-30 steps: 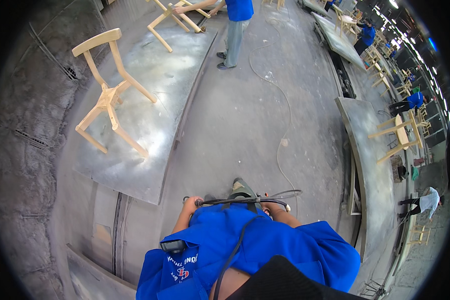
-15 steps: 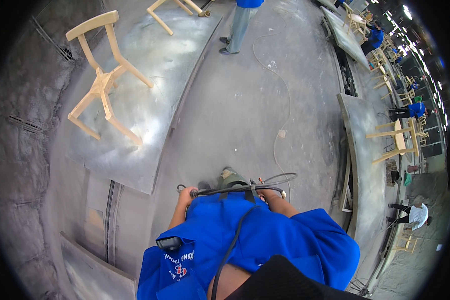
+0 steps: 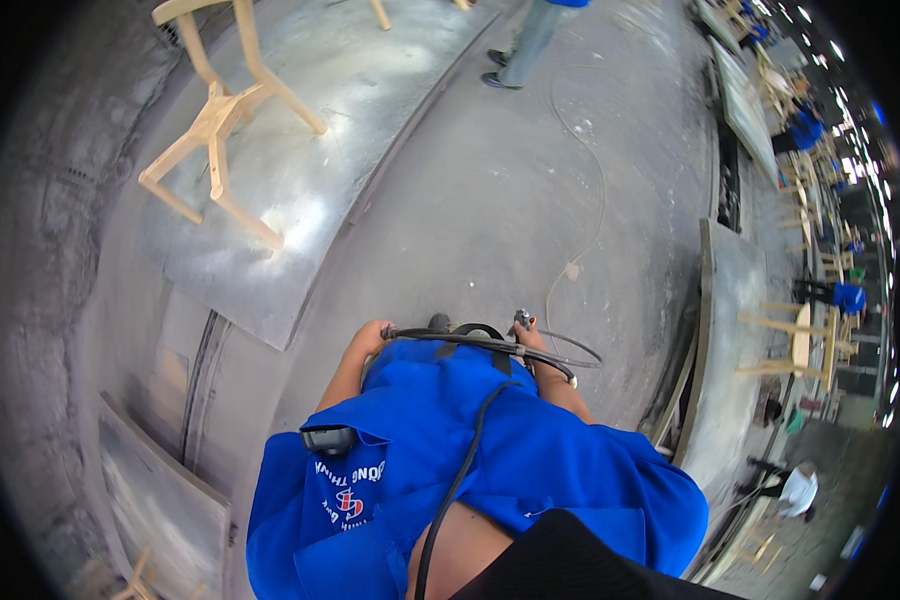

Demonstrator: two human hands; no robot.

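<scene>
Both of my hands are in front of my waist, over my blue work shirt. My left hand point(image 3: 373, 336) is closed around one end of a black hose point(image 3: 450, 337), which runs across my waist to the right side. My right hand point(image 3: 532, 338) grips a small grey metal spray gun point(image 3: 522, 318); its exact shape is partly hidden by the fingers. Hose loops hang beside the right wrist. Another dark cord point(image 3: 462, 460) runs down my shirt front.
On the left, a bare wooden chair frame point(image 3: 215, 125) stands on a metal-topped platform point(image 3: 300, 200). A person in jeans point(image 3: 530, 45) stands ahead. A thin hose point(image 3: 598, 180) crosses the floor. More metal platforms point(image 3: 730, 290), chairs and workers line the right.
My right hand has come up and forward, so the spray gun shows more clearly. My view has shifted, and the chair and the person ahead sit higher and farther right.
</scene>
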